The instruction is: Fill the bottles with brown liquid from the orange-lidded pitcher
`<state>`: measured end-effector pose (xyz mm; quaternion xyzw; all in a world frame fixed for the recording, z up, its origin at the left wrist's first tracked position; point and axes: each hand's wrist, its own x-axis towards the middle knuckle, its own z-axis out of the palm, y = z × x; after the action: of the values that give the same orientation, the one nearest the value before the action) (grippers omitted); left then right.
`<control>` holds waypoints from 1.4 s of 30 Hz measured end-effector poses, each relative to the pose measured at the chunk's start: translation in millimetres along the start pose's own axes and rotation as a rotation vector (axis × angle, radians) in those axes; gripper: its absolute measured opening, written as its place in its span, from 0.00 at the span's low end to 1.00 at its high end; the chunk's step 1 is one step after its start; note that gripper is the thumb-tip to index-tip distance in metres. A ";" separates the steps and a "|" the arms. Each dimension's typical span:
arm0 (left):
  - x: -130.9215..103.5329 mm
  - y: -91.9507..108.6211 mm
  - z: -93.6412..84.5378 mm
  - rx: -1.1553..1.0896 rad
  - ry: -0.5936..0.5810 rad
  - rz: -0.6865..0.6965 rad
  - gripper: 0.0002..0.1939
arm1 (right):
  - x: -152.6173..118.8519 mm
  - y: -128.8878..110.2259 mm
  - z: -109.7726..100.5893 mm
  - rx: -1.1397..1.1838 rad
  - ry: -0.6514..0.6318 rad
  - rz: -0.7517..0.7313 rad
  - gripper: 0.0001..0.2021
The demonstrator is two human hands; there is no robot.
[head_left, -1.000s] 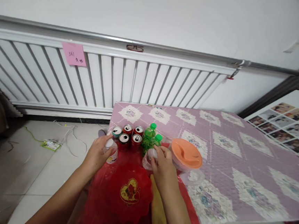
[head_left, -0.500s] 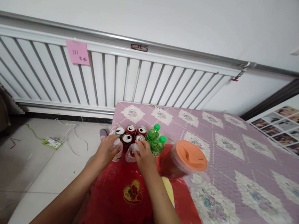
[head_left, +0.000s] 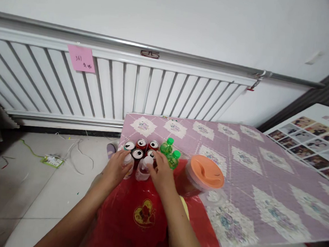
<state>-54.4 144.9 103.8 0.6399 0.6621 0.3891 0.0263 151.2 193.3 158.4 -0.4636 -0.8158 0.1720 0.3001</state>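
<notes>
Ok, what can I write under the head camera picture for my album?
Left hand and right hand at two small jars, near cans, green bottles and an orange-lidded tub.

The 5 cans (head_left: 137,154) have shiny metal tops; the 2 green-capped bottles (head_left: 173,159) are clear plastic. The pitcher's orange lid (head_left: 207,171) looks smooth plastic, the red sheet (head_left: 135,198) glossy and creased, the patterned tablecloth (head_left: 233,156) matt fabric.

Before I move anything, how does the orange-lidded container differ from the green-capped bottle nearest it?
The orange-lidded container is wide; the green-capped bottle is much slimmer. The container's top is a broad orange lid, the bottle's a small green cap. Both have their tops on.
</notes>
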 end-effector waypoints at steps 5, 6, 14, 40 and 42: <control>-2.9 -3.2 1.2 -0.027 0.009 -0.011 0.28 | 12.6 26.4 -35.1 -0.198 0.200 0.151 0.25; -3.2 -3.6 1.4 -0.032 0.011 -0.011 0.28 | 14.6 31.9 -38.1 -0.244 0.199 0.177 0.25; -15.1 3.3 -10.8 -0.058 0.124 -0.015 0.29 | 13.9 48.8 -33.8 -0.287 0.124 0.196 0.20; -182.0 16.1 47.3 -0.105 -0.305 -0.225 0.32 | -116.8 129.3 -91.8 0.350 0.746 0.661 0.22; -186.2 15.6 48.3 -0.108 -0.327 -0.239 0.33 | -112.4 135.7 -88.4 0.379 0.700 0.669 0.21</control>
<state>17.7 4.7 -7.5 0.6091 0.6985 0.3092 0.2135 341.0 166.2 112.6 -0.6665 -0.4283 0.2379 0.5620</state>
